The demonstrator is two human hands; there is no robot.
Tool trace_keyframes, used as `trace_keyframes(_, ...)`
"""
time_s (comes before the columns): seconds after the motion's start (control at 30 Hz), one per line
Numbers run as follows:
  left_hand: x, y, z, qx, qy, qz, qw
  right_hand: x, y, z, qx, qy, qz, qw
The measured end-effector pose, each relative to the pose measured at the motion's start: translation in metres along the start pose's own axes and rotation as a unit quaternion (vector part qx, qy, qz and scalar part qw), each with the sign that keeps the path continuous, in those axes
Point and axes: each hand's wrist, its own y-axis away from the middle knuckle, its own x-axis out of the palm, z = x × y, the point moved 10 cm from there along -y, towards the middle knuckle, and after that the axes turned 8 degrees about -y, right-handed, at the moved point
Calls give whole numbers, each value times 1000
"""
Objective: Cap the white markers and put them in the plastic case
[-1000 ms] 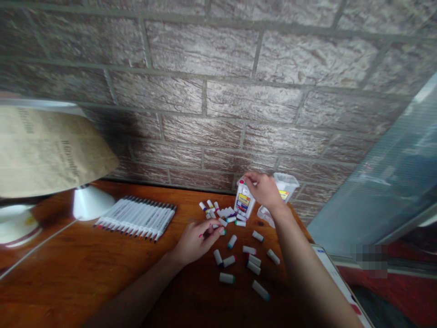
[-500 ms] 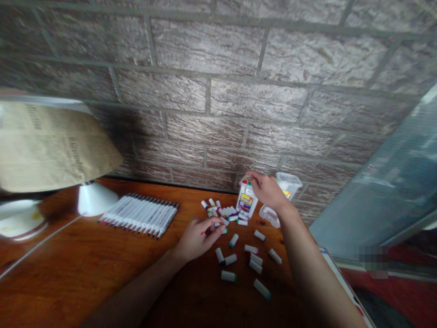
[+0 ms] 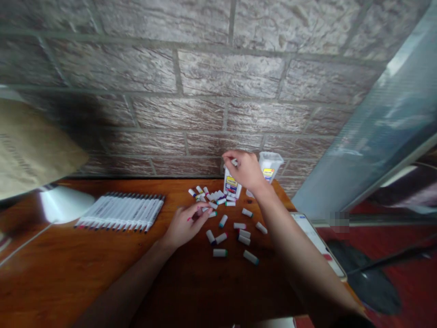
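My left hand (image 3: 184, 224) is low over the table, with thumb and index finger closing around a small white marker cap (image 3: 213, 205). Several more white caps with coloured ends lie loose around it, among them a green-ended cap (image 3: 220, 253) and a blue-ended cap (image 3: 251, 257). My right hand (image 3: 243, 168) is above the mouth of a white plastic box (image 3: 232, 186) with a yellow and blue label. Its fingers are bent together at the rim; what they hold, if anything, is hidden.
A second clear box (image 3: 271, 159) stands behind my right wrist. On the left, a row of white markers (image 3: 119, 212) lies side by side near a lamp (image 3: 64, 202) and its cord. A phone (image 3: 317, 243) lies at the right table edge. A brick wall (image 3: 201, 109) closes off the back.
The view has swung to the right, so everything sits further left in the picture. My right hand remains at the box's mouth, its fingers more curled; my left hand stays by the caps.
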Motion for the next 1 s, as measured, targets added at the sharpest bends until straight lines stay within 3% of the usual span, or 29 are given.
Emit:
trace_keyframes(0.1,0,-2,-1,5,-17,-2,1000,2,0,5,6,30,3,1000)
trace_keyframes(0.23,2,-2,-3,7,-33,0,999,19,4,-14,56,74,59,994)
trace_keyframes(0.37,3,-2,-5,16,-47,2,999,29,7,-21,62,92,86,990)
trace_keyframes(1.0,3,-1,-3,18,-52,3,998,19,2,-24,86,72,75,991)
